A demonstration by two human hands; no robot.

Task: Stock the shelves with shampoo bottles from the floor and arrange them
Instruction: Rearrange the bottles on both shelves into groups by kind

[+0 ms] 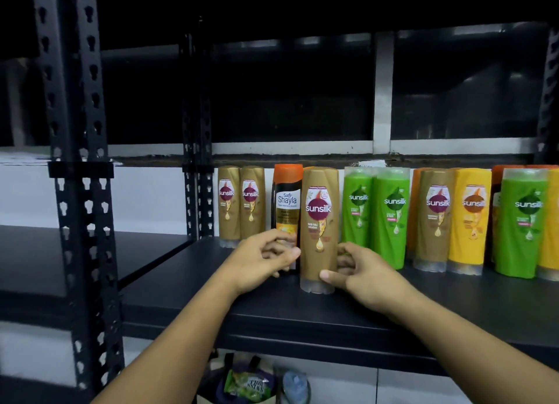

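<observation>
A gold-brown Sunsilk bottle [318,222] stands cap-down near the front of the dark shelf [211,285]. My right hand [363,273] grips its lower right side, thumb on the front near the clear cap. My left hand [263,260] has its fingers curled round the base of the black Safi Shayla bottle [287,201] with the orange cap, just left of the gold one. Two more gold Sunsilk bottles [240,204] stand at the back left. Green bottles [375,213], a brown bottle [434,219] and a yellow bottle [469,219] line up to the right.
Black perforated uprights [81,191] frame the rack at left, with another dark shelf [45,252] beyond them. Under the shelf a bag [248,385] with packets and a pale bottle [295,385] sits on the floor. A dark window lies behind the bottles.
</observation>
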